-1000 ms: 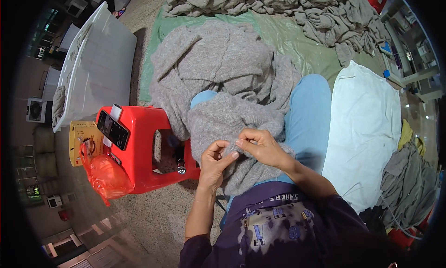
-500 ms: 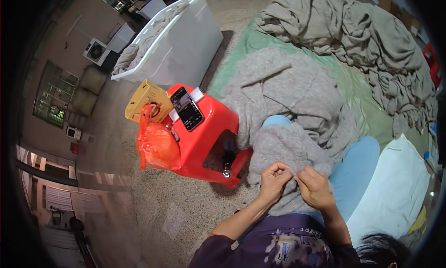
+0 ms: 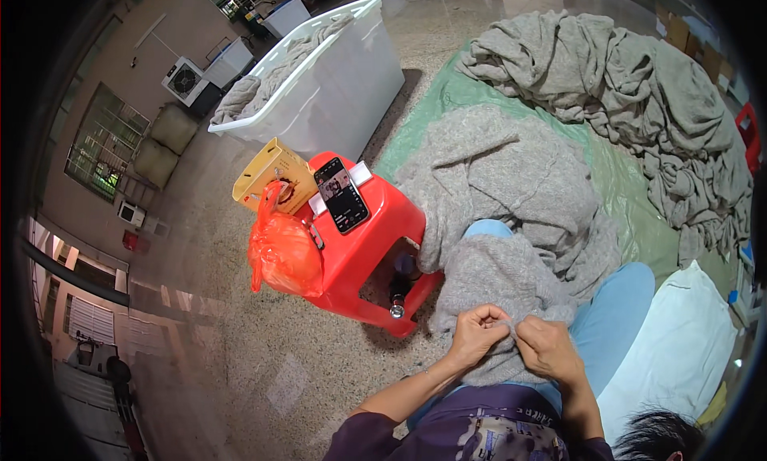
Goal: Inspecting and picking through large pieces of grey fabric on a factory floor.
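A piece of fuzzy grey knitwear (image 3: 503, 273) lies bunched across my lap, over legs in light blue trousers (image 3: 619, 305). My left hand (image 3: 478, 335) is closed in a pinch on its edge, thumb against forefinger. Close by, my right hand (image 3: 550, 347) has its fingers curled in and grips the same edge. A small bit of the grey knit shows between the two sets of fingertips. Anything finer held there is too small to make out. More grey knitwear (image 3: 527, 173) spreads out just beyond my knee.
A red plastic stool (image 3: 367, 229) on my left carries a phone (image 3: 342, 195), a yellow paper bag (image 3: 276, 177) and an orange plastic bag (image 3: 284, 253). Behind it stands a large white bin (image 3: 335, 85). Heaped grey knits (image 3: 591, 69) cover green sheeting (image 3: 631, 221); a white sack (image 3: 671, 341) lies right.
The whole view has shifted, so the scene sits slightly lower and further right. Both hands stay together at the knit edge, with a little more of it showing between the fingertips.
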A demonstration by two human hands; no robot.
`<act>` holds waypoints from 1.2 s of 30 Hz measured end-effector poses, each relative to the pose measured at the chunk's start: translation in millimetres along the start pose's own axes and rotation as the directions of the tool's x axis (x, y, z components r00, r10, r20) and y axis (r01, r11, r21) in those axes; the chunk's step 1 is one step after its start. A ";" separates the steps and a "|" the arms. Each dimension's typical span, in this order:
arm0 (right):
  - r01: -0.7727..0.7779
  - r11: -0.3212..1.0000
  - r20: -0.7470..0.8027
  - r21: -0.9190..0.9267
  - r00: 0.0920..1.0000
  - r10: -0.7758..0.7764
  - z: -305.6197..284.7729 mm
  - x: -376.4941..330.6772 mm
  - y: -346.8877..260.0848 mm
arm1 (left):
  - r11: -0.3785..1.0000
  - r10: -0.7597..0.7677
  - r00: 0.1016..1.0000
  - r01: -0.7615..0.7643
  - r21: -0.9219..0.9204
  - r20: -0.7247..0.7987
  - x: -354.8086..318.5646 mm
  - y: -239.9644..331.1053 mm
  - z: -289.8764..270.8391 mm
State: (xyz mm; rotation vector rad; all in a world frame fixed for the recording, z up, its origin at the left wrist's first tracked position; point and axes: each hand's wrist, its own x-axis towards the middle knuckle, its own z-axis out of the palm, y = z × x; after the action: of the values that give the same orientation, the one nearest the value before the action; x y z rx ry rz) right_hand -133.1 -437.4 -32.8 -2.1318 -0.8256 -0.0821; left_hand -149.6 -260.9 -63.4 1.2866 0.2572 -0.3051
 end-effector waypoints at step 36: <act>-0.171 0.984 -0.401 0.056 0.899 0.179 -40.9 -33.9 -12.9 | 0.945 0.005 1.000 -0.006 -0.327 -0.005 3.3 49.6 -5.8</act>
State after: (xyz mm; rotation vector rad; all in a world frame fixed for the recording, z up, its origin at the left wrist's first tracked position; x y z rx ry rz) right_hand -158.3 -479.3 -8.3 -2.0598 -0.3867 -0.4060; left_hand -128.6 -243.2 -21.6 0.9587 0.2950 -0.2427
